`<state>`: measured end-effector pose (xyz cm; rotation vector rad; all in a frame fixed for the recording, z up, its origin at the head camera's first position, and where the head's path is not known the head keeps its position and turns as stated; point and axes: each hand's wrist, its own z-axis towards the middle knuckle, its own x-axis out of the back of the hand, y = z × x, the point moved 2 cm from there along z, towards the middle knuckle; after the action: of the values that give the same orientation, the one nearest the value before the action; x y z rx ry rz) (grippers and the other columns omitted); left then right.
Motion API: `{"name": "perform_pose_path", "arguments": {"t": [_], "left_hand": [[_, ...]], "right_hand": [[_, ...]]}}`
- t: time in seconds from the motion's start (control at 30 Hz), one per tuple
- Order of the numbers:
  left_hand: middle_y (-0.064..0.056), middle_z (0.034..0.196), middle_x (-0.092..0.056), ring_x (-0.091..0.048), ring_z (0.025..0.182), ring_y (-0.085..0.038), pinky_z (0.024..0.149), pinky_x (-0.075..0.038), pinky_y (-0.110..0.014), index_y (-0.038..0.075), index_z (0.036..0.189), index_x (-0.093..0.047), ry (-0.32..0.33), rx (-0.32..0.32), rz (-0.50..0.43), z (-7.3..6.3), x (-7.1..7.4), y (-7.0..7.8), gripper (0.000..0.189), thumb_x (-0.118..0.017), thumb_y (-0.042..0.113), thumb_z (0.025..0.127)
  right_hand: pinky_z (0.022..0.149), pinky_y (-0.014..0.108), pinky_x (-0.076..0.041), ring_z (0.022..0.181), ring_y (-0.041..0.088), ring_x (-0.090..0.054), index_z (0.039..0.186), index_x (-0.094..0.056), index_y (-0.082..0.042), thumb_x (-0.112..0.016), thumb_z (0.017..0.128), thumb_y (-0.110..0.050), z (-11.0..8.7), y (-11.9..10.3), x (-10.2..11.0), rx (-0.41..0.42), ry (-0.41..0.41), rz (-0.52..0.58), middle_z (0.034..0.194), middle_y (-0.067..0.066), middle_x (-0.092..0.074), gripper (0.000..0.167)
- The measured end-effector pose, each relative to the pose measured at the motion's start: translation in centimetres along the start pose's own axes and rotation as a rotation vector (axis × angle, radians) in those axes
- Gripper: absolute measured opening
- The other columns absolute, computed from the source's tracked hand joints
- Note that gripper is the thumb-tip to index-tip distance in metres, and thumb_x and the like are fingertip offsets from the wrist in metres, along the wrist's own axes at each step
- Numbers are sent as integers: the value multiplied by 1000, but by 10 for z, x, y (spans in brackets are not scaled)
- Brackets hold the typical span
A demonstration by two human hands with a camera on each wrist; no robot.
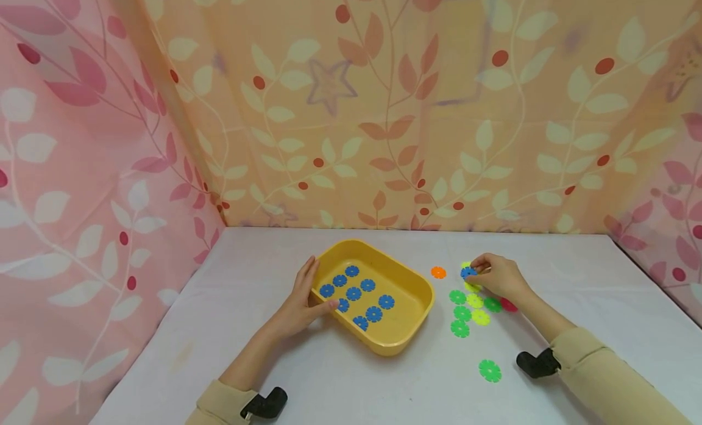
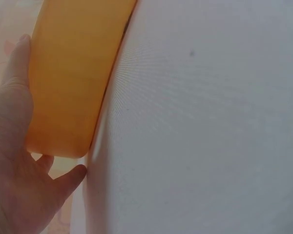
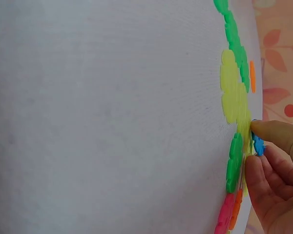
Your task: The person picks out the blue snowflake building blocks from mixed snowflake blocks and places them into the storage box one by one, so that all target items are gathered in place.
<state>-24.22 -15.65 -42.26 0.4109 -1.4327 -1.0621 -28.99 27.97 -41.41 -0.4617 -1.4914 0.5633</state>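
A shallow yellow plastic tray point(image 1: 389, 346) lies at an angle near the middle, with several blue notched discs point(image 1: 353, 294) flat inside. My left hand point(image 1: 296, 309) grips the tray's left end, thumb over the near rim and fingers along the outside; the left wrist view shows the tray's side wall point(image 2: 75, 83) against that hand. To the right, my right hand point(image 1: 499, 277) pinches a blue notched disc point(image 1: 468, 273) between thumb and fingers, just over yellow ones. In the right wrist view the blue disc point(image 3: 258, 144) shows edge-on, partly hidden by the fingertips.
Below the right hand lie loose green discs point(image 1: 462, 313), yellow discs point(image 1: 480, 317) and a pinkish-red disc point(image 1: 509, 305). An orange disc point(image 1: 438, 272) sits between tray and cluster. One green disc point(image 1: 490, 371) lies apart, nearer me. Patterned cloth point(image 1: 384, 138) hangs behind the white table point(image 1: 351, 394).
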Motion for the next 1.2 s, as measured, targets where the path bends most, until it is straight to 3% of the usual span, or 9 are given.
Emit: {"name": "perform_pose_path", "arguments": {"t": [0.3, 0.43, 0.5, 0.67, 0.77, 0.93, 1.2], "left_hand": [[-3, 163, 6, -2, 148, -29, 114, -13, -56, 14, 158, -4, 0, -4, -2, 1, -1, -2, 102, -73, 39, 87], [1, 162, 7, -2, 148, -28, 114, -13, -55, 17, 158, -4, 3, 1, -4, 2, -2, -3, 102, -73, 40, 87], [0, 162, 7, -3, 148, -28, 114, -13, -56, 17, 158, -4, 6, 3, -1, 2, -2, -4, 102, -73, 40, 87], [0, 163, 7, -3, 148, -29, 114, -12, -57, 19, 158, -5, 15, 10, 7, 2, -2, -6, 102, -73, 43, 86], [2, 162, 8, -3, 148, -29, 113, -12, -58, 19, 158, -6, 17, 10, 5, 2, -1, -6, 101, -73, 43, 87], [4, 162, 8, -2, 148, -28, 114, -11, -58, 18, 158, -5, 18, 14, -8, 2, 0, -5, 102, -73, 41, 86], [4, 162, 8, -2, 148, -28, 114, -12, -56, 19, 158, -4, 8, 32, -4, 2, -1, -4, 103, -74, 43, 86]], "right_hand": [[71, 33, -48, 87, 26, -58, 106, -65, -2, -74, 87, -20, 0, -2, -1, 37, 50, 29, 90, 6, -62, 28], [71, 29, -49, 88, 25, -57, 112, -67, -4, -71, 91, -23, -1, -8, -1, -9, 29, 101, 93, 6, -63, 28], [74, 28, -52, 91, 26, -58, 116, -66, -4, -70, 92, -24, -3, -14, -1, -33, -3, 190, 98, 8, -64, 32], [88, 37, -53, 101, 32, -64, 125, -59, 1, -68, 93, -24, -12, -44, -2, -18, -108, 465, 109, 14, -64, 42], [92, 44, -49, 102, 32, -64, 125, -59, 2, -70, 92, -23, -18, -67, -5, 30, -175, 559, 109, 15, -64, 43], [92, 46, -50, 100, 30, -64, 119, -63, 0, -72, 90, -24, -25, -100, -18, 96, -304, 593, 103, 12, -66, 39], [85, 37, -55, 93, 24, -66, 113, -66, -1, -72, 90, -18, -34, -132, -47, 162, -563, 588, 100, 10, -67, 29]]}}
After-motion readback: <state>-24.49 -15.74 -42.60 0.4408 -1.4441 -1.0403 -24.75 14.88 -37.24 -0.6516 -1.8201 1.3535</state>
